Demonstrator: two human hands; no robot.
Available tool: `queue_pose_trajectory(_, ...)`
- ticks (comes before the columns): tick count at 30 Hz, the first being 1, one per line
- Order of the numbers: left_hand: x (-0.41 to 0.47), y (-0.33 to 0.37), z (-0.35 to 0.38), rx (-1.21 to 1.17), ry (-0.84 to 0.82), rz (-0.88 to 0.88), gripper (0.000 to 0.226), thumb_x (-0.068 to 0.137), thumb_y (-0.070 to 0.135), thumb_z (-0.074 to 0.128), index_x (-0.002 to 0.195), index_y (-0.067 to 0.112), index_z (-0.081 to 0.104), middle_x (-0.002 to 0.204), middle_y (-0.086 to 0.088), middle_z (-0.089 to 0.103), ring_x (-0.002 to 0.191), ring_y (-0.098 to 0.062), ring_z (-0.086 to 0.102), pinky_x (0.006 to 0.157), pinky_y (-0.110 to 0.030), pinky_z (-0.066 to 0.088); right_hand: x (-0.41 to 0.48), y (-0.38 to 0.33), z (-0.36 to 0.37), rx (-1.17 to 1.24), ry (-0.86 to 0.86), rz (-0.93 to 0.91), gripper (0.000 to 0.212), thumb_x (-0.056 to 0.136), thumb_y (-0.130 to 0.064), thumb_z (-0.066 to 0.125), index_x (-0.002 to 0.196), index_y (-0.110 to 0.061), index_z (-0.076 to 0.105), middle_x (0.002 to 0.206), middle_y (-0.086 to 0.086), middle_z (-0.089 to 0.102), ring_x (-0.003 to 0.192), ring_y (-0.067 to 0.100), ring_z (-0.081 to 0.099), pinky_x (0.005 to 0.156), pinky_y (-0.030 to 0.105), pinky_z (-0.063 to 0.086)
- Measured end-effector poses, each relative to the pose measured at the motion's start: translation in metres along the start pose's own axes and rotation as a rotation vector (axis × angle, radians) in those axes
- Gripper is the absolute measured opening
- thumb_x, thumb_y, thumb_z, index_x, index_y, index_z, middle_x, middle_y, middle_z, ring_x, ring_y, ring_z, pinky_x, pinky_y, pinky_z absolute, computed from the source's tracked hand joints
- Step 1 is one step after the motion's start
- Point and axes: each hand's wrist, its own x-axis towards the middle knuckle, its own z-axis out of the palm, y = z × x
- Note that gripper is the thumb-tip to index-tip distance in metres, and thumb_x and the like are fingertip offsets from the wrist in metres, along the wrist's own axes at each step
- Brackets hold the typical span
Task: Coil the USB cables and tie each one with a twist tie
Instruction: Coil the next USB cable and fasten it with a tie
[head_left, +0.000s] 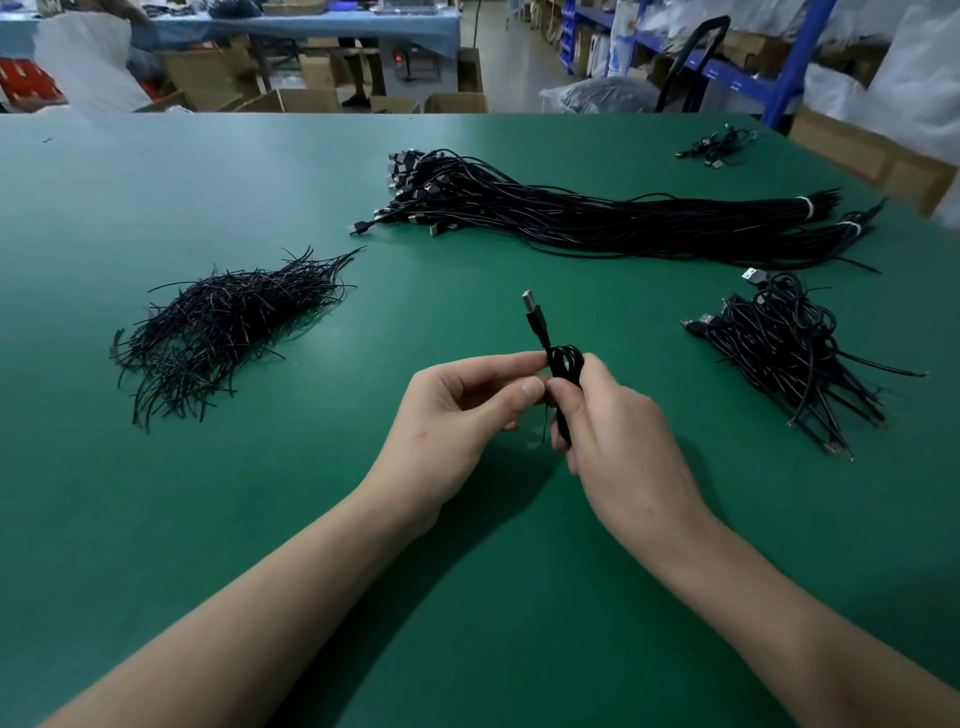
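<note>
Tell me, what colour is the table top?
The table is plain green, seen best in the head view.

Green table (260, 493): twist-tie heap (223, 327) left, long cable bundle (597, 218) far centre, coiled-cable pile (779, 343) right.

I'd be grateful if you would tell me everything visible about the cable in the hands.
The cable is thin, black, rubbery-looking, folded into a narrow upright coil above the table. Its silver-tipped USB plug sticks up from the coil's top. The right hand grips the coil's lower part; the left hand pinches its middle. A thin strand hangs below the pinch.
</note>
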Motion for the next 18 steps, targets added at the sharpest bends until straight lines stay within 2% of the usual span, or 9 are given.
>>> queue_pose_trajectory(5, 0.0, -0.0003, 0.0006, -0.05, -0.017, -0.057, 0.035, 0.082, 0.003, 0.079, 0.115, 0.015, 0.075, 0.1, -0.002, 0.079, 0.083, -0.009, 0.073, 0.075, -0.016, 0.053, -0.0011, 0.0028, 0.0032, 0.041, -0.019, -0.014, 0.031, 0.105, -0.039, 0.029, 0.098, -0.018, 0.05, 0.078, -0.006, 0.063, 0.072, 0.019, 0.062, 0.066, 0.047, 0.051)
queue_pose_trajectory(10, 0.0009, -0.0042, -0.0019, -0.108, 0.003, -0.09, 0.032, 0.079, 0.0, 0.08, 0.106, 0.017, 0.077, 0.097, 0.0, 0.079, 0.085, -0.01, 0.074, 0.077, -0.016, 0.054, -0.0025, 0.0033, 0.0066, 0.043, -0.039, -0.038, 0.025, 0.106, -0.035, 0.029, 0.092, -0.022, 0.046, 0.074, -0.01, 0.054, 0.065, 0.011, 0.052, 0.058, 0.038, 0.04)
queue_pose_trajectory(15, 0.003, -0.0066, -0.0061, -0.182, -0.012, -0.087, 0.03, 0.079, 0.009, 0.079, 0.108, 0.013, 0.077, 0.103, -0.005, 0.078, 0.091, -0.009, 0.071, 0.077, -0.017, 0.053, -0.0016, 0.0034, 0.0065, 0.056, -0.075, -0.024, 0.025, 0.107, -0.028, 0.034, 0.082, -0.026, 0.039, 0.078, -0.01, 0.048, 0.069, 0.006, 0.046, 0.059, 0.023, 0.034)
queue_pose_trajectory(18, 0.0034, -0.0068, -0.0063, -0.224, -0.03, -0.101, 0.034, 0.076, 0.018, 0.079, 0.109, 0.013, 0.077, 0.109, -0.009, 0.077, 0.095, -0.012, 0.07, 0.079, -0.019, 0.054, -0.0006, 0.0043, 0.0053, 0.07, -0.061, -0.011, 0.023, 0.107, -0.024, 0.036, 0.087, -0.02, 0.046, 0.078, -0.008, 0.049, 0.071, 0.006, 0.047, 0.061, 0.028, 0.034)
